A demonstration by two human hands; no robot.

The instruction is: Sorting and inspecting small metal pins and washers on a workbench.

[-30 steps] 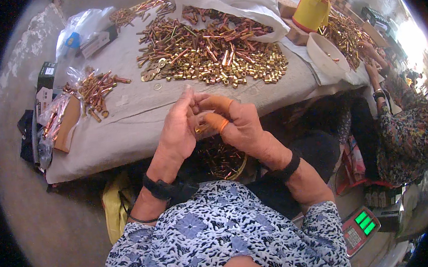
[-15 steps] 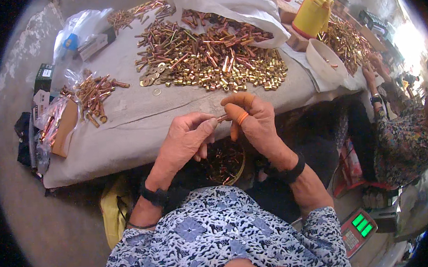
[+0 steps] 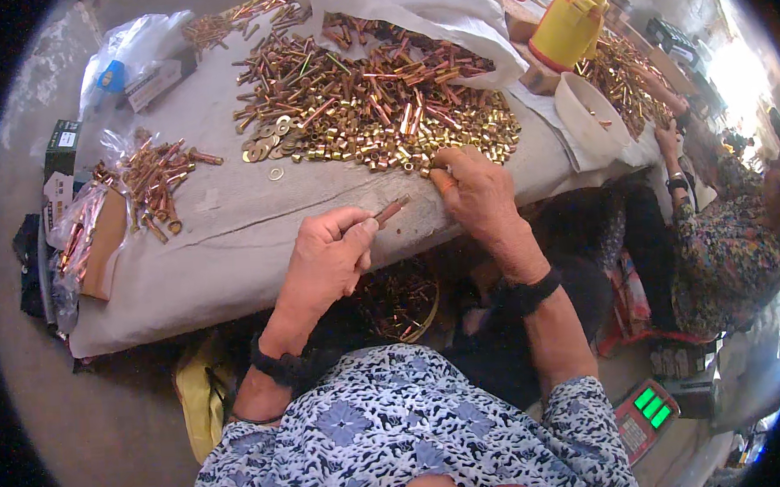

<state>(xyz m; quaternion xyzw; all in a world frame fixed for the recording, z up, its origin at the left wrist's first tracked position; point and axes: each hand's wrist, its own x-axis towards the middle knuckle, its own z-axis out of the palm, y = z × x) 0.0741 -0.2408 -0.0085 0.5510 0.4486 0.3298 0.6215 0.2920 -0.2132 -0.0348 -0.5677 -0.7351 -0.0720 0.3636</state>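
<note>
My left hand (image 3: 331,255) is closed around a copper-coloured anchor bolt (image 3: 392,212), whose threaded end points up and to the right over the table edge. My right hand (image 3: 480,195), with orange finger covers, has its fingers curled down at the near side of a pile of small brass-coloured nuts (image 3: 359,150). Its fingertips touch that pile; whatever sits between them is hidden. Behind the nuts spreads a heap of copper-coloured bolts (image 3: 311,76). Flat washers (image 3: 266,144) lie at the left of the nuts, with one loose washer (image 3: 276,174) nearer me.
A smaller bolt pile (image 3: 159,181) sits left beside a cardboard box (image 3: 103,245). A white sack (image 3: 413,9), yellow jug (image 3: 570,25) and white bowl (image 3: 590,114) stand behind. Below the table edge is a bucket of parts (image 3: 398,305). Another person's hand (image 3: 667,136) works at right.
My right hand has left the bolt and moved to the brass nuts, its fingers turned downward. My left hand keeps the bolt and has shifted slightly left.
</note>
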